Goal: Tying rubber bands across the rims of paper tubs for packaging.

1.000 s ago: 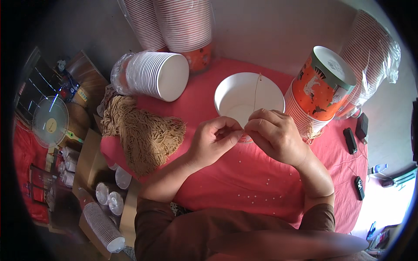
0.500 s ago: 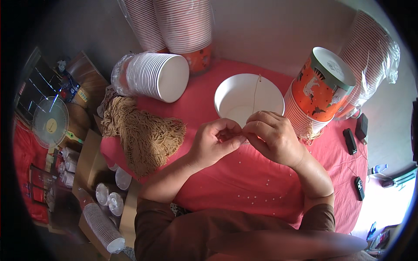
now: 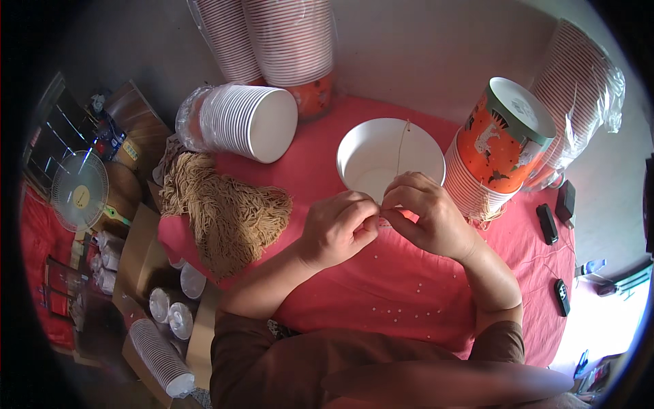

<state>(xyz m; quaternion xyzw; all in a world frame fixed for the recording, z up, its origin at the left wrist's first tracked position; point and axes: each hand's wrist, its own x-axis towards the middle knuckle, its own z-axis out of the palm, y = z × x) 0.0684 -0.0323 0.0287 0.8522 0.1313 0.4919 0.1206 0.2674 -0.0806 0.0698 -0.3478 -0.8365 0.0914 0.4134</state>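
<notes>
A white paper bucket [image 3: 361, 153] stands upright on the table in front of me. A thin tan cord [image 3: 400, 150] hangs from its far rim and runs down across the inside to my right hand [image 3: 428, 215]. The fingers of that hand are pinched at the near rim, closed on the cord. Beside it, at the same rim, my left hand [image 3: 340, 230] is curled, thumb against fingers; what it pinches is hidden. The fingertips of both hands nearly meet. A bundle of tan cords [image 3: 221, 211] lies to the left of my left hand.
Nested white buckets [image 3: 272, 123] lie on their side at back left. An upside-down orange bucket stack [image 3: 501, 143] stands at right, with wrapped stacks [image 3: 289, 41] behind. Small white bits dot the red tablecloth [image 3: 334, 300]. A cardboard box [image 3: 139, 252] sits below the left edge.
My left hand has turned over slightly and its fingers have curled in, lowering a little. My right hand stays at the near rim, with its fingers slightly shifted. The bucket keeps its place.
</notes>
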